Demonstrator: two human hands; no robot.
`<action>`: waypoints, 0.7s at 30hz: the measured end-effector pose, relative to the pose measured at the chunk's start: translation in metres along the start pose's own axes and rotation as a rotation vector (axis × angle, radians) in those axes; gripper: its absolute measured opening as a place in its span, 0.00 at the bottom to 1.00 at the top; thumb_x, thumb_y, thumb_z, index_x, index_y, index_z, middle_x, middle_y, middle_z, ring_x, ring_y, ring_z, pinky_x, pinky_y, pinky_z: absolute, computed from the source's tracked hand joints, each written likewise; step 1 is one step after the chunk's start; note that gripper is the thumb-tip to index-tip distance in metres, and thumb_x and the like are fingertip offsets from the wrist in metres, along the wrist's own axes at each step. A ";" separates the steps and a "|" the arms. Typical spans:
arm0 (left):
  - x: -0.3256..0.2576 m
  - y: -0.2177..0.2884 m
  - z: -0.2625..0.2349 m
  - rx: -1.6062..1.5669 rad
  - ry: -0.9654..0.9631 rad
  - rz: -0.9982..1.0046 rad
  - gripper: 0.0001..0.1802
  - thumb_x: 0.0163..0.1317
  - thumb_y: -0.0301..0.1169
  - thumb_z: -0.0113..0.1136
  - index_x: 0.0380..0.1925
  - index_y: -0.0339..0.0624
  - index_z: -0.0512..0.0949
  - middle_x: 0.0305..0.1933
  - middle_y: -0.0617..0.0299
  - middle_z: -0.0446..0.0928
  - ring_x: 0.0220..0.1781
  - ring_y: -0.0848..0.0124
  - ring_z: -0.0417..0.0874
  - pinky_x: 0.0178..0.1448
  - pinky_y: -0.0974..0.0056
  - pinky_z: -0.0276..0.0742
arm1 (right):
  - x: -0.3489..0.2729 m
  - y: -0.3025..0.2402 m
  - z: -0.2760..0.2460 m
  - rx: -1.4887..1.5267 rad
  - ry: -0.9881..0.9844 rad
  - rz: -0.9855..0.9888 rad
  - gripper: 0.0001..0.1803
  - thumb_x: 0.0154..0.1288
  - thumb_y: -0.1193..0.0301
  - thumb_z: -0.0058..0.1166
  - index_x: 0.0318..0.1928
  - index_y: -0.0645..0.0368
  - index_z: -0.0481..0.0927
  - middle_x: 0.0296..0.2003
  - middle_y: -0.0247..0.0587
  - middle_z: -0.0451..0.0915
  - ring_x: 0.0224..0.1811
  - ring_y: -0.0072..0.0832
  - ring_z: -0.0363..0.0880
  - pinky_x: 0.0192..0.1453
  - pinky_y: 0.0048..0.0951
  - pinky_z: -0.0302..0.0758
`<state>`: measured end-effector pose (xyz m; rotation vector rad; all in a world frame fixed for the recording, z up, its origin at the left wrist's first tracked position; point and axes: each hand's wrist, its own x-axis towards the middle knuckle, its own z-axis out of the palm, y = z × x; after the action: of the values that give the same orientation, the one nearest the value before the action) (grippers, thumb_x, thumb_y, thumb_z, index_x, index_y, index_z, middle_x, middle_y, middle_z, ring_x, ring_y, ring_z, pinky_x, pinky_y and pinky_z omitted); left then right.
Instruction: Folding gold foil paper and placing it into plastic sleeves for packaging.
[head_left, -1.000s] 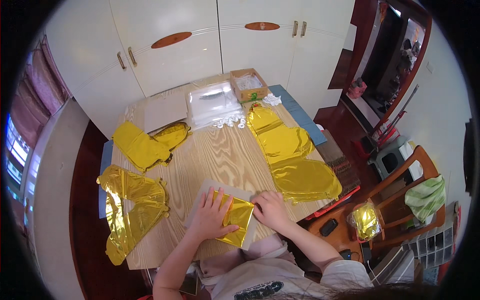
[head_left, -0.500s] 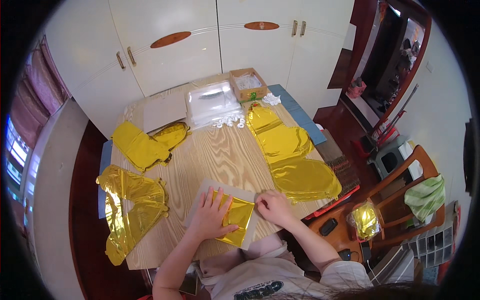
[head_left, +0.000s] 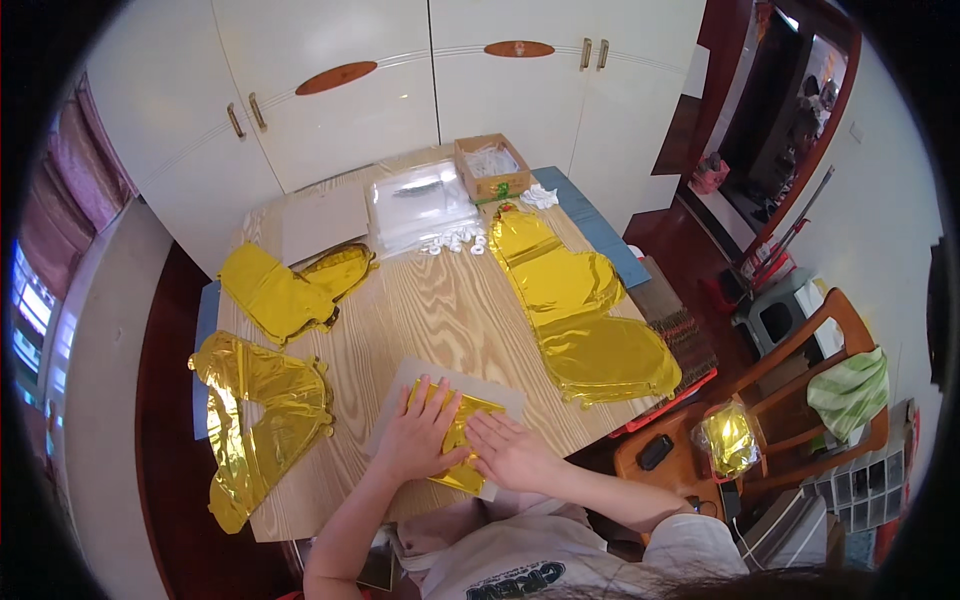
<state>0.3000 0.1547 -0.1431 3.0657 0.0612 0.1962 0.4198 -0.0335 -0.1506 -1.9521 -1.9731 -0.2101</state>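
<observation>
A folded gold foil balloon (head_left: pixel 458 478) lies on a grey cardboard sheet (head_left: pixel 505 398) at the near edge of the table. My left hand (head_left: pixel 415 440) rests on its left part, open, fingers spread and pointing away from me. On the right part of the foil lies my right hand (head_left: pixel 512 452), open with its fingers stretched flat. The two hands are close together and cover much of the foil. Flat gold foil balloons lie around them: a long one (head_left: pixel 600 340) at right, one (head_left: pixel 265 430) at near left and another (head_left: pixel 270 290) farther left.
Clear plastic bags (head_left: pixel 420 205) are stacked at the back beside a grey card (head_left: pixel 325 225). Small white rolls (head_left: pixel 455 240) lie in front of them. A cardboard box (head_left: pixel 490 168) stands at the back right. A wooden chair (head_left: pixel 780 375) holds a gold foil packet (head_left: pixel 732 440).
My right hand has moved left from the cardboard's right edge onto the foil, and its curled fingers have straightened. My left hand stays in nearly the same place.
</observation>
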 end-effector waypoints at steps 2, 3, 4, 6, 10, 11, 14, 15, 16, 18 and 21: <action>-0.001 0.001 -0.001 -0.010 0.001 -0.005 0.46 0.59 0.64 0.53 0.69 0.43 0.64 0.74 0.47 0.59 0.77 0.44 0.54 0.76 0.38 0.46 | -0.003 -0.002 0.000 -0.013 -0.008 0.051 0.26 0.64 0.62 0.54 0.56 0.70 0.76 0.59 0.56 0.76 0.66 0.44 0.71 0.74 0.45 0.60; 0.000 0.001 -0.002 -0.004 0.002 -0.002 0.46 0.59 0.64 0.53 0.69 0.44 0.64 0.74 0.47 0.59 0.77 0.44 0.54 0.76 0.38 0.46 | -0.003 -0.002 0.000 -0.023 -0.004 0.066 0.27 0.64 0.61 0.54 0.56 0.70 0.76 0.59 0.56 0.76 0.66 0.44 0.71 0.74 0.46 0.60; 0.001 0.001 -0.002 0.002 0.004 0.001 0.47 0.58 0.64 0.53 0.69 0.44 0.64 0.74 0.47 0.59 0.77 0.44 0.54 0.76 0.38 0.46 | -0.003 -0.002 0.000 -0.033 0.001 0.081 0.27 0.64 0.61 0.54 0.56 0.71 0.77 0.58 0.57 0.76 0.66 0.45 0.71 0.74 0.46 0.59; 0.001 0.003 -0.007 -0.007 -0.013 -0.007 0.47 0.58 0.64 0.53 0.69 0.44 0.64 0.74 0.46 0.59 0.77 0.44 0.53 0.76 0.38 0.46 | -0.003 -0.003 -0.001 -0.066 0.008 0.090 0.27 0.64 0.61 0.54 0.55 0.71 0.77 0.58 0.57 0.76 0.66 0.45 0.71 0.75 0.48 0.57; 0.002 0.003 -0.006 -0.012 -0.020 -0.007 0.47 0.59 0.65 0.52 0.69 0.44 0.64 0.74 0.46 0.58 0.77 0.43 0.52 0.76 0.38 0.45 | -0.004 -0.002 0.000 -0.119 0.017 0.113 0.28 0.64 0.59 0.54 0.55 0.72 0.77 0.57 0.58 0.77 0.65 0.45 0.72 0.75 0.52 0.54; 0.001 0.003 -0.005 -0.014 -0.027 -0.012 0.47 0.59 0.66 0.52 0.70 0.45 0.63 0.75 0.46 0.57 0.77 0.43 0.51 0.76 0.38 0.44 | -0.003 -0.003 0.000 -0.124 0.015 0.121 0.28 0.64 0.59 0.54 0.54 0.72 0.77 0.57 0.57 0.77 0.65 0.45 0.72 0.75 0.52 0.54; 0.001 0.003 -0.005 -0.020 -0.040 -0.017 0.48 0.59 0.67 0.50 0.70 0.45 0.62 0.76 0.47 0.56 0.77 0.43 0.51 0.76 0.38 0.43 | -0.002 -0.004 -0.003 -0.134 0.007 0.141 0.28 0.64 0.59 0.53 0.55 0.71 0.77 0.57 0.56 0.77 0.65 0.43 0.72 0.75 0.52 0.54; 0.001 0.003 -0.005 -0.017 -0.043 -0.017 0.48 0.59 0.67 0.50 0.70 0.45 0.62 0.76 0.47 0.56 0.77 0.43 0.50 0.76 0.38 0.43 | -0.002 -0.003 -0.004 -0.126 0.003 0.142 0.27 0.64 0.60 0.54 0.56 0.70 0.77 0.57 0.55 0.77 0.65 0.43 0.72 0.75 0.52 0.54; 0.001 0.003 -0.005 -0.014 -0.046 -0.019 0.48 0.59 0.67 0.50 0.70 0.45 0.62 0.76 0.47 0.56 0.77 0.43 0.50 0.76 0.38 0.43 | -0.003 -0.002 -0.005 -0.118 -0.001 0.143 0.27 0.64 0.61 0.54 0.57 0.69 0.76 0.58 0.54 0.77 0.65 0.42 0.72 0.75 0.52 0.54; 0.000 0.003 -0.005 -0.016 -0.039 -0.013 0.47 0.60 0.67 0.49 0.70 0.45 0.62 0.76 0.46 0.56 0.77 0.43 0.51 0.76 0.38 0.44 | -0.001 0.010 -0.009 0.048 0.003 0.193 0.26 0.64 0.63 0.53 0.58 0.67 0.75 0.58 0.53 0.76 0.66 0.43 0.71 0.75 0.53 0.55; 0.001 0.002 -0.004 -0.012 -0.012 -0.008 0.46 0.60 0.66 0.51 0.69 0.46 0.64 0.74 0.47 0.58 0.77 0.44 0.52 0.76 0.38 0.45 | 0.003 0.035 -0.011 0.259 -0.012 0.286 0.26 0.65 0.64 0.53 0.61 0.63 0.73 0.59 0.51 0.75 0.67 0.43 0.69 0.74 0.53 0.56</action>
<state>0.3003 0.1530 -0.1388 3.0543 0.0714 0.1775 0.4561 -0.0329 -0.1447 -2.0324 -1.6090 0.1252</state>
